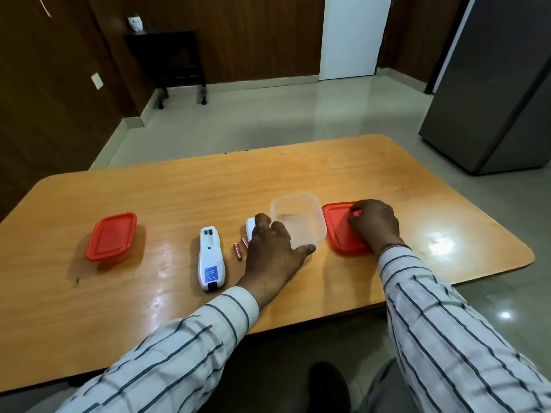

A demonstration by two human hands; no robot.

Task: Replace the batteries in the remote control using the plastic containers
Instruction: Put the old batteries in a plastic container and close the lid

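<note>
Head view: wooden table [179,189].
Left hand [272,248]: palm down, fingers spread, holding nothing, thumb against clear open container [298,222].
Right hand [374,223]: fingers curled on red lid [340,231].
Remote [210,259]: face down, battery bay open, left of two batteries [240,248].
Closed container [111,236]: far left.
</note>
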